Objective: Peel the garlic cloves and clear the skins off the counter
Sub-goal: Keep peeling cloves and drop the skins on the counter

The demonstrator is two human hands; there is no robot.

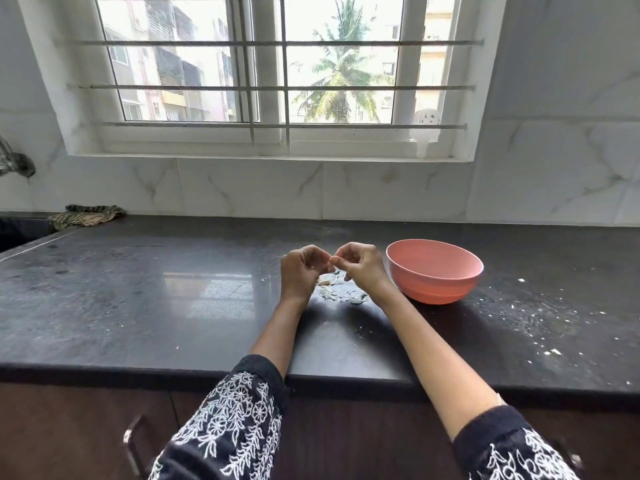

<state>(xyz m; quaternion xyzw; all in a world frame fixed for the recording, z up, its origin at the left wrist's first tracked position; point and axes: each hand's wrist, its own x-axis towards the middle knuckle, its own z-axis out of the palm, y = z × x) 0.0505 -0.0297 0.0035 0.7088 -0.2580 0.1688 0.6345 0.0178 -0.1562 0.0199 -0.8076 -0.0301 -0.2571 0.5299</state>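
Just left of the pink bowl (434, 271), left hand (301, 271) and right hand (360, 268) curl fingertip-to-fingertip over the skins (341, 294) heaped on the counter (138, 289), any pinched clove hidden; peeling apparently midway, skins uncleared.

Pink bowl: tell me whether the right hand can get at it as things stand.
Probably yes. The pink bowl stands open on the counter just beside the right hand, with nothing between them.

Daylit barred window (266, 74) sat far, above white marble-tiled wall (249, 192); dark cabinets (69, 431) stood near, below.
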